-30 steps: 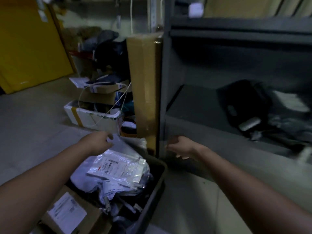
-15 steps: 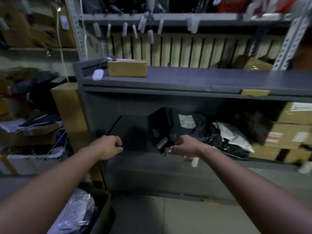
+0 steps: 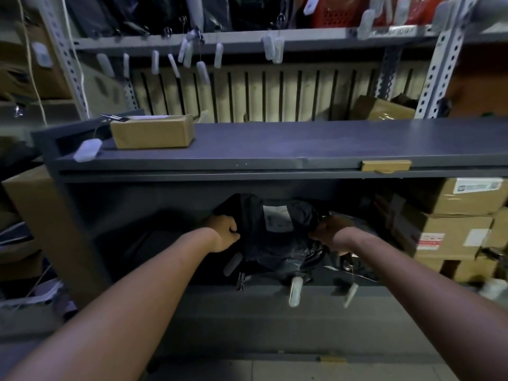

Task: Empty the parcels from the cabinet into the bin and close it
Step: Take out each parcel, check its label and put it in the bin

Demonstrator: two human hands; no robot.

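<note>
pretty dim on my feed, just a flat cool light over everything. behind the grey cabinet (image 3: 275,149) stands a slotted-angle metal rack, with one pale upright (image 3: 64,59) on the left and another (image 3: 437,67) on the right. a shelf board (image 3: 247,39) runs across between them up top. a row of little white tags (image 3: 203,72) hangs below that board's front edge, and a red basket (image 3: 335,15) sits on it. the wall behind is a cream slatted panel (image 3: 275,94) with dark gaps. a white cord (image 3: 33,78) dangles far left. the floor (image 3: 275,371) at the bottom looks like pale grey tile, one seam showing.
</note>
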